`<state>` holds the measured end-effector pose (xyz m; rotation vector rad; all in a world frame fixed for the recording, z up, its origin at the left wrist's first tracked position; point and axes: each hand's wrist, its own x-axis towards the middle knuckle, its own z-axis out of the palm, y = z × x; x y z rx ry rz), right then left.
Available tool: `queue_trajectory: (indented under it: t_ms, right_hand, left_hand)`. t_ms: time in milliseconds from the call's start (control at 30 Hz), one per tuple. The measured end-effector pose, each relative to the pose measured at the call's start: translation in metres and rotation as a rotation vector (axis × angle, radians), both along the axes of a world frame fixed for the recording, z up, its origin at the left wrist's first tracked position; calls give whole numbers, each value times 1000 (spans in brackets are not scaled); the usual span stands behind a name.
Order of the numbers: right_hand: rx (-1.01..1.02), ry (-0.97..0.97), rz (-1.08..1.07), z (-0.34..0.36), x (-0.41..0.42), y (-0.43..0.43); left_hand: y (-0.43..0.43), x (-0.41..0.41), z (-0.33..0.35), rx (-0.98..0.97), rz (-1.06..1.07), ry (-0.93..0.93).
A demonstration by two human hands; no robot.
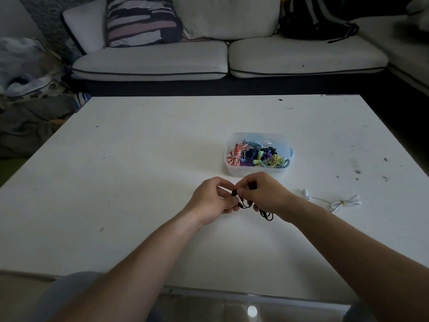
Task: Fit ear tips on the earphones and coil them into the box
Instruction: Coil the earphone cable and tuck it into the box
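Both hands are up at mid-table, just in front of the box (232, 169), and both are curled onto the black earphones (235, 193). Your left hand (214, 201) pinches at the bud end with thumb and forefinger. Your right hand (265, 194) grips the other bud or stem, and the cable (267, 214) hangs in loose loops under it. I can't tell whether a tip is seated; the parts are too small and too dark.

Handling, my read:
- Near-zero weight. The cable is limp and springy, so it will likely uncoil if you let go.
- Buds are hard and smooth, so hold them by the body, not by the wire. The wire joint is probably the weak spot.
- Ear tips should be soft, slippery and easy to drop. Pinch one by the rim and roll it over the nozzle.
- For coiling, pin one end and wrap loosely, with no tight bends.

The box is light plastic and already fairly full of coiled sets (257, 155), so it may slide when you push a coil in.

The white earphones (334, 202) lie bundled on the table (139, 159) to your right, apart from your hands.
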<state>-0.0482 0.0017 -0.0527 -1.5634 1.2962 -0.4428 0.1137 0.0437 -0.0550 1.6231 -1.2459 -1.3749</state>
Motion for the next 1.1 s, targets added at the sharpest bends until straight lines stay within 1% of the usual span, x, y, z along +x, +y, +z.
queue_trajectory:
  t_ms: [67,200,267,300,367,433,500,567,700,833,1000,1100]
  right_hand:
    - [9,-19,-60,-3,1,-1]
    - [64,-118,-176,-9,0,-7]
    - [90,-149,-198,-11,-2,-10]
    - [99,-160,-200,-11,-3,-11]
    - [112,-180,-203,-11,-4,-12]
    - [122,-193,-207,-11,-5,-12]
    - [134,-203,-204,-11,-4,-12]
    - [140,-198,-192,-11,-3,-11]
    - [148,-181,-176,-8,-3,-10]
    - [159,-217,-156,-6,-3,-8]
    - [141,-239,-128,-2,-3,-6]
    - [145,-284,-128,1,-3,-5]
  left_hand:
    - [-2,-3,-6,1,10,-71]
    - [-8,-5,-13,0,-62,-256]
    - [-14,4,-11,-108,-88,-461]
    - [-18,12,-8,-174,-65,-562]
    - [-25,33,-3,-229,15,-660]
    - [-30,56,-3,-187,34,-745]
    - [-30,69,-8,-117,-24,-843]
    - [-28,74,-13,-77,-53,-873]
    - [-26,71,-18,-74,-84,-841]
    - [-27,69,-21,-84,-20,-790]
    - [-29,67,-22,-61,-18,-804]
    - [-32,65,-13,-96,62,-774]
